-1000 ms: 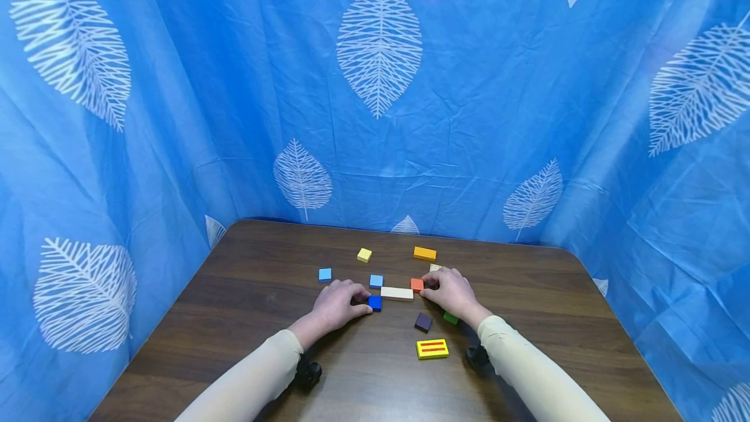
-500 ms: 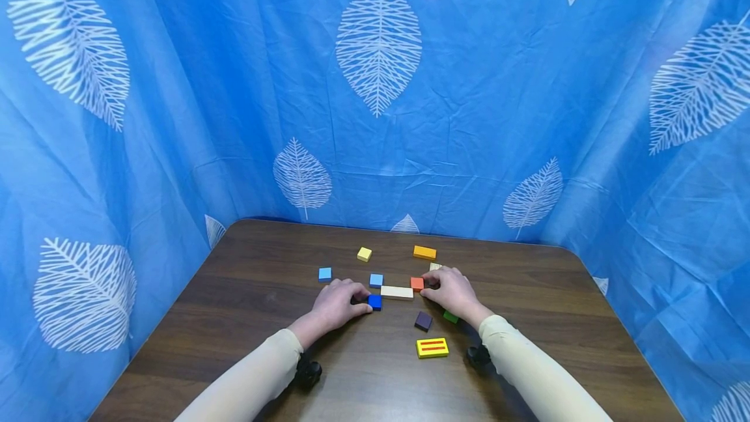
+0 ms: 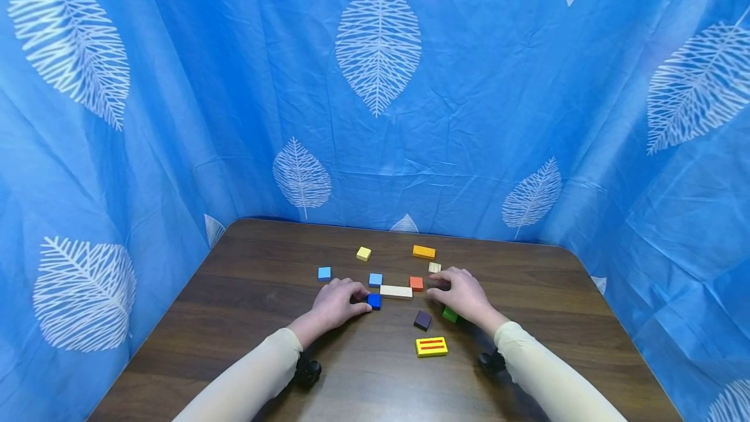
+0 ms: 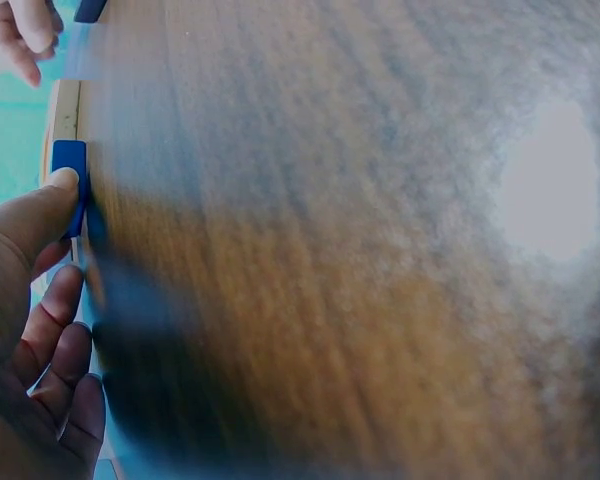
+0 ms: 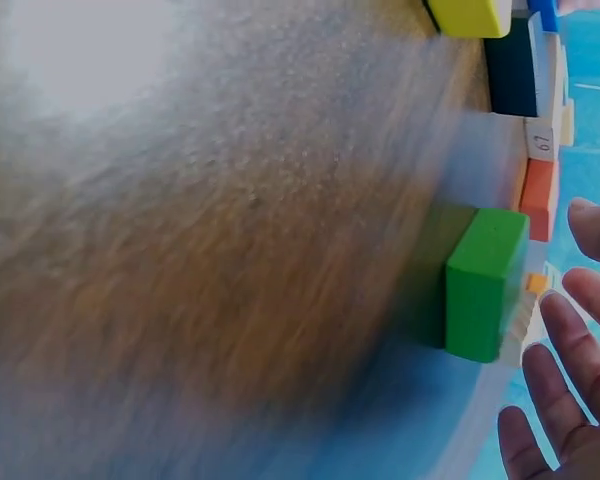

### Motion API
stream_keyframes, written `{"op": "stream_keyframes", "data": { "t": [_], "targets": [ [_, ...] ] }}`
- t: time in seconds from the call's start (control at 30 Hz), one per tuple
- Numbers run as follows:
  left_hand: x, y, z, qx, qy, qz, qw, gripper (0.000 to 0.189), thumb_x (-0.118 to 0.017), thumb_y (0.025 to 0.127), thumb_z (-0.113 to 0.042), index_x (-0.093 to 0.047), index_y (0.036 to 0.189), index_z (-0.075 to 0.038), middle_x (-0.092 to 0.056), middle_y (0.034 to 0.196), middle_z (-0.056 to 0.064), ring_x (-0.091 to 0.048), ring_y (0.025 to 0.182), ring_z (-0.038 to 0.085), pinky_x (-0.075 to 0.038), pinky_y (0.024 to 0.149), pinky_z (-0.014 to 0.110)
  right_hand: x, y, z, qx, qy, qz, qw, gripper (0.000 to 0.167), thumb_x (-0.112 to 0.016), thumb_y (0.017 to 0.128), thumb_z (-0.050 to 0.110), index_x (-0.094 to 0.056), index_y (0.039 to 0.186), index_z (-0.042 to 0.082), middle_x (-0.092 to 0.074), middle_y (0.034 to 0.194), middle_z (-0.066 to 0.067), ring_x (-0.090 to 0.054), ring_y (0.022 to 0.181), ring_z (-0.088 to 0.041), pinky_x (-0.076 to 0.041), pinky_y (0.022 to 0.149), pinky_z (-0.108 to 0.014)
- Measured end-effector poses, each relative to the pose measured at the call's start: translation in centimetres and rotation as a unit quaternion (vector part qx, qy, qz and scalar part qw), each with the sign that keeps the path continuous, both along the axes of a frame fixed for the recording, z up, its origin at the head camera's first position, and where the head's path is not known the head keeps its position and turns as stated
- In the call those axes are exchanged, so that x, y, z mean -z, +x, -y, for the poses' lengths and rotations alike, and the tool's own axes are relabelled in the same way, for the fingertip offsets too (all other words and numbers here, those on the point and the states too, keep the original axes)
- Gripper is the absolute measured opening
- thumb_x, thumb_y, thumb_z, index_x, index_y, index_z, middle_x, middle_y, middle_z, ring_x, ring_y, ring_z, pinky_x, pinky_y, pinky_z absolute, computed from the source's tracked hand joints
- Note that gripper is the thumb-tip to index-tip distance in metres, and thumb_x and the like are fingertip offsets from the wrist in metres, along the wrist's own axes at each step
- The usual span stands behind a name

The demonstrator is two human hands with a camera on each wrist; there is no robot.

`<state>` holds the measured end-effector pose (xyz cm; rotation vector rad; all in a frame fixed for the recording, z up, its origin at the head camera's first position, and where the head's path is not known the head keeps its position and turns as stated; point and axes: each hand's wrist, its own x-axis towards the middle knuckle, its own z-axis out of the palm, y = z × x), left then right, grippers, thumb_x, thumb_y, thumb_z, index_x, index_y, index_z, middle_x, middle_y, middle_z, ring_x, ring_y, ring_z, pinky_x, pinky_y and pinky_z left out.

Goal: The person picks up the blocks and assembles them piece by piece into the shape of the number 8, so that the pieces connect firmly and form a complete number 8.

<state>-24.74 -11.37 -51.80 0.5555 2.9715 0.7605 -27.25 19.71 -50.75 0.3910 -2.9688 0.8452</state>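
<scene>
My left hand (image 3: 335,305) pinches a dark blue block (image 3: 374,303); in the left wrist view its thumb lies on the block's side (image 4: 70,160). The block sits at the left end of a long cream block (image 3: 396,292). A red-orange block (image 3: 416,284) stands at the cream block's far right corner. Just right of it is my right hand (image 3: 463,294), fingers loosely bent and holding nothing. Below that hand lies a green block (image 5: 485,285), partly covered in the head view. A light blue block (image 3: 375,280) stands behind the cream one's left end.
On the brown table (image 3: 234,318) lie a dark purple block (image 3: 422,320) and a yellow block with red stripes (image 3: 431,347), nearer me. Farther back are a pale wooden block (image 3: 434,267), an orange block (image 3: 424,252), a pale yellow block (image 3: 364,253) and another light blue block (image 3: 324,273).
My right hand has let go of the red-orange block and moved a little to the right, uncovering the pale wooden block. The left hand has stayed on the dark blue block.
</scene>
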Motion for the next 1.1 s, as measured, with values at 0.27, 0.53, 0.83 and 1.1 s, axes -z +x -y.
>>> {"op": "stream_keyframes", "data": {
  "t": [0.27, 0.53, 0.83, 1.1],
  "targets": [
    [0.0, 0.1, -0.1, -0.003, -0.002, 0.0, 1.0, 0.029, -0.079, 0.09, -0.04, -0.076, 0.11, -0.02, -0.065, 0.097, -0.006, -0.054, 0.094, 0.018, -0.045, 0.086, 0.042, -0.7, 1.6, -0.3, -0.019, 0.044, -0.036, 0.9982, 0.032, -0.083, 0.085, 0.041, -0.079, 0.109, 0.022, -0.065, 0.097, 0.008, -0.053, 0.1, -0.021, -0.04, 0.089, -0.046],
    [-0.2, 0.1, 0.0, -0.001, -0.001, -0.001, 1.0, 0.029, -0.08, 0.09, -0.039, -0.076, 0.11, -0.018, -0.065, 0.096, -0.005, -0.054, 0.093, 0.019, -0.045, 0.085, 0.042, -0.5, 3.6, -0.3, -0.04, 0.102, -0.059, 0.9922, 0.036, -0.085, 0.079, 0.053, -0.081, 0.103, 0.027, -0.063, 0.096, 0.012, -0.05, 0.099, -0.018, -0.039, 0.083, -0.04],
    [-0.2, 0.2, 0.0, -0.002, -0.001, 0.001, 1.0, 0.029, -0.079, 0.09, -0.039, -0.076, 0.11, -0.019, -0.065, 0.096, -0.006, -0.054, 0.093, 0.018, -0.045, 0.085, 0.042, 0.0, 5.2, 0.0, -0.032, 0.116, -0.071, 0.9901, 0.035, -0.086, 0.073, 0.057, -0.08, 0.094, 0.03, -0.057, 0.091, 0.013, -0.045, 0.089, -0.014, -0.036, 0.076, -0.036],
    [-0.3, 0.3, -0.1, -0.002, 0.004, 0.002, 1.0, 0.029, -0.079, 0.09, -0.039, -0.076, 0.11, -0.018, -0.066, 0.098, -0.006, -0.053, 0.093, 0.018, -0.045, 0.085, 0.042, 0.4, 6.0, 0.3, -0.027, 0.115, -0.078, 0.99, 0.037, -0.087, 0.072, 0.055, -0.08, 0.092, 0.025, -0.057, 0.089, 0.011, -0.044, 0.087, -0.016, -0.037, 0.074, -0.036]
  ]
}}
